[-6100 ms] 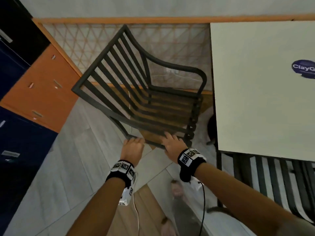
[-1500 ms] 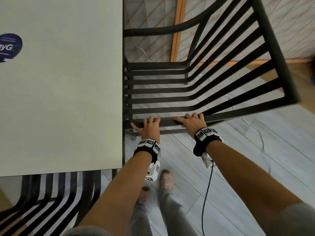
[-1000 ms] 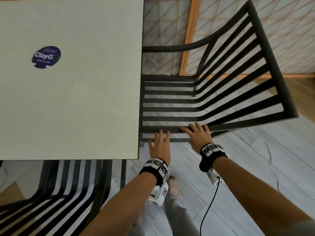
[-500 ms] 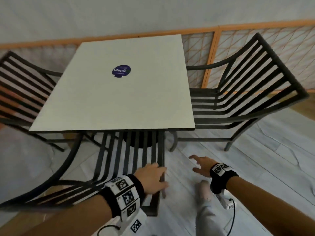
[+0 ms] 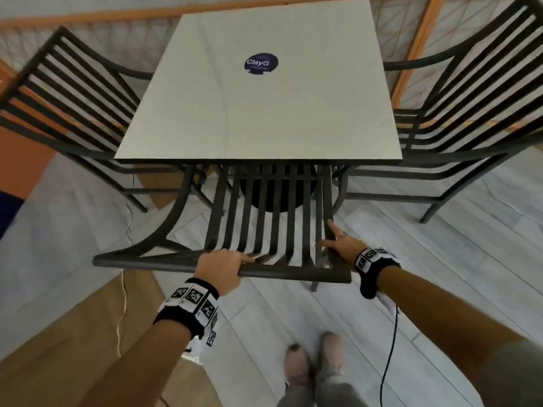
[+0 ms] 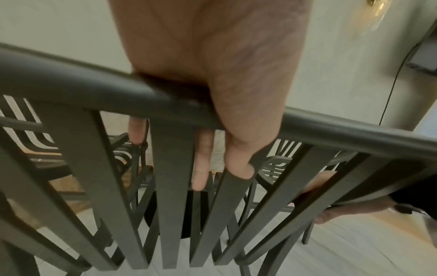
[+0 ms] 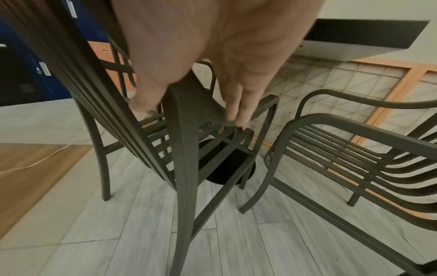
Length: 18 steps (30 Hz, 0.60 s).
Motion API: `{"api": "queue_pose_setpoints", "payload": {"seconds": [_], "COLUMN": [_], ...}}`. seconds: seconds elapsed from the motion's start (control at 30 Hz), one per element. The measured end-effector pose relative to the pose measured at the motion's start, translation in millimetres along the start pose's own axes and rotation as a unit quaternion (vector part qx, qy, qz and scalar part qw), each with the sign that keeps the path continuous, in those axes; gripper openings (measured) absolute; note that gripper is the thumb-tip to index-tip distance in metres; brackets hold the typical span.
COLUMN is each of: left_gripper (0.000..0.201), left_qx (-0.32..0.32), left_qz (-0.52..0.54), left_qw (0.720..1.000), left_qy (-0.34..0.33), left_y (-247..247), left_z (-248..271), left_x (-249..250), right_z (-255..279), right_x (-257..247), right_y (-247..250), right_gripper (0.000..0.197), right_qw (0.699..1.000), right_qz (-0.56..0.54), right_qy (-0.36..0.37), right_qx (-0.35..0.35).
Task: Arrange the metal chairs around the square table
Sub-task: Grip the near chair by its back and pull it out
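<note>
The near chair (image 5: pixel 264 218) has its seat front tucked under the square table (image 5: pixel 258 113), so that part is hidden, and the tabletop also covers most of the round black base (image 5: pixel 276 195). The left hand (image 5: pixel 219 267) wraps the top rail, its fingertips out of sight behind the slats in the head view. The right hand (image 5: pixel 338 245) lies along the chair's right edge; its wrist view is smeared, so how firmly it holds cannot be told. The left chair (image 5: pixel 67 107) and right chair (image 5: pixel 458 118) are both cut by the picture's edges. The small print under the sticker (image 5: pixel 261 63) wording is unreadable.
</note>
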<state>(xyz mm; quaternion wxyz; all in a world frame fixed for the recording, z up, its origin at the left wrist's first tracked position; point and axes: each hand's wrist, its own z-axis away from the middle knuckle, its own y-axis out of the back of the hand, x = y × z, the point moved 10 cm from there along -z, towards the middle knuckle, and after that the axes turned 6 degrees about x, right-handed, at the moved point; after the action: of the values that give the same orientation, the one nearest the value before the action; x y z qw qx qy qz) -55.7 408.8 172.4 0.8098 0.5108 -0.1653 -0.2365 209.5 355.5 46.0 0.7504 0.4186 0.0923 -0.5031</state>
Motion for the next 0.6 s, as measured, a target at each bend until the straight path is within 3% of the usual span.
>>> {"api": "queue_pose_setpoints", "payload": {"seconds": [0.2, 0.33, 0.43, 0.57, 0.6], "left_gripper": [0.039, 0.036, 0.039, 0.039, 0.038], "left_qx": [0.035, 0.055, 0.057, 0.053, 0.049], "left_qz": [-0.041, -0.030, -0.022, -0.011, -0.009], "left_qw": [0.999, 0.998, 0.998, 0.998, 0.998], "left_qy": [0.000, -0.006, -0.018, -0.026, -0.025], "left_y": [-4, -6, -9, -11, -10], "left_z": [-4, 1, 9, 9, 9], "left_x": [0, 11, 20, 20, 20], "right_z": [-3, -3, 2, 12, 10], "right_x": [1, 11, 21, 3, 1], "right_y": [-20, -9, -12, -11, -17], "right_gripper": [0.064, 0.066, 0.065, 0.048, 0.040], "right_qw": [0.994, 0.998, 0.995, 0.989, 0.985], "right_qz": [-0.108, -0.054, -0.092, 0.034, 0.072], "right_qy": [0.018, 0.010, 0.027, 0.141, 0.154], "right_qx": [-0.029, -0.007, -0.011, 0.010, -0.018]}}
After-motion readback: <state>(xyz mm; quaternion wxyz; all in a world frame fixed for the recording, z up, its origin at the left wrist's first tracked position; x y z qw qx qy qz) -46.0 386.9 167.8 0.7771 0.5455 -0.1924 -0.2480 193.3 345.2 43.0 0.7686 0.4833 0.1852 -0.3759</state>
